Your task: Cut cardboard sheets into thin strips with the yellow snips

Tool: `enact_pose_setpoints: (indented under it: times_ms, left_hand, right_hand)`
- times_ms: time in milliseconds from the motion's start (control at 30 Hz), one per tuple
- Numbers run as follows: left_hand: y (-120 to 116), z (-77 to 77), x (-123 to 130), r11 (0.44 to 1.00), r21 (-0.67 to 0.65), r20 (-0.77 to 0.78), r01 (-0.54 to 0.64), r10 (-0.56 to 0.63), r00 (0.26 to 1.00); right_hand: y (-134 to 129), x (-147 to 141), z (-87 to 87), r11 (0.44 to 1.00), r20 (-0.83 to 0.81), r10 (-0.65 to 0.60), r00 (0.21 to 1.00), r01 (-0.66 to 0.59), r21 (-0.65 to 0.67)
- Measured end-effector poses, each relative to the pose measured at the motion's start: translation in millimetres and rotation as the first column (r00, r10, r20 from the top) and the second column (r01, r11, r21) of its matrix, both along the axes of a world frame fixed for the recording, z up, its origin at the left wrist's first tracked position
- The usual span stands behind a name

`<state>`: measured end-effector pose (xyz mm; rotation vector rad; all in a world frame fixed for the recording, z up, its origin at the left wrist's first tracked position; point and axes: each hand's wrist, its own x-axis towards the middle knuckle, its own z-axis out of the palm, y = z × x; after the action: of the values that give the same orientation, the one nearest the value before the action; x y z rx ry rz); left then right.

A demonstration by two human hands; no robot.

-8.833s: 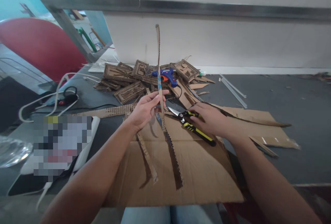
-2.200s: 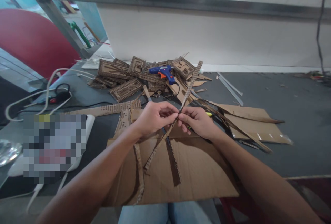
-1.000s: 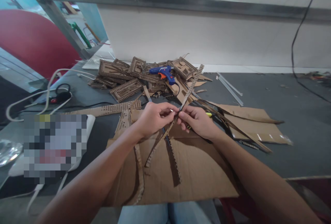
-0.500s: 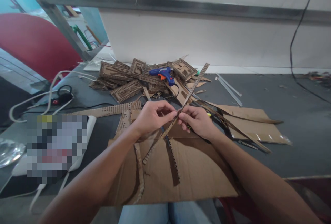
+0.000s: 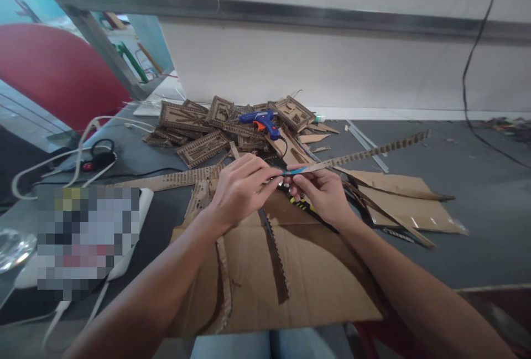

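Between my two hands is a narrow corrugated cardboard strip, with a blue printed patch near the fingers. My left hand pinches it at its near end, thumb against fingertips. Close beside it, my right hand is closed on the same strip, whose long end slants up to the right. Beneath both hands lies a large cardboard sheet, carrying a thin toothed cardboard strip and a curved strip. A black-and-yellow tool shows partly under my right hand.
A blue glue gun rests on a pile of cardboard panels at the back. Clear sticks and a flat cardboard piece lie to the right. White cables and a blurred-out device are on the left.
The strip has swung from a steep diagonal to a flatter slant towards the right, and its blue patch now shows. Its lower end no longer hangs over the sheet. Both hands stay close together.
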<state>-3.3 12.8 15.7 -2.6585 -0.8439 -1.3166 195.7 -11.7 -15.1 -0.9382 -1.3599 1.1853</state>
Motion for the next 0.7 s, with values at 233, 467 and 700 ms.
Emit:
enact_pose_setpoints:
  times_ms: [233, 467, 700]
  left_hand:
    - [-4, 0.0, 1, 1.0, 0.015, -0.07, 0.016, -0.015, 0.997]
    - [-8, 3.5, 3, 0.993, 0.116, -0.135, -0.014, 0.03, 0.99]
    - [-15, 10.9, 2, 0.972, 0.235, -0.177, -0.028, 0.071, 0.982]
  right_hand:
    - [-5, -6, 2.9, 0.996, 0.159, -0.063, 0.985, 0.052, 0.071]
    - [-9, -3, -5.1, 0.978, 0.252, -0.086, 0.964, 0.034, 0.204]
    - [-18, -6, 4.5, 0.918, 0.383, -0.264, 0.885, 0.109, 0.382]
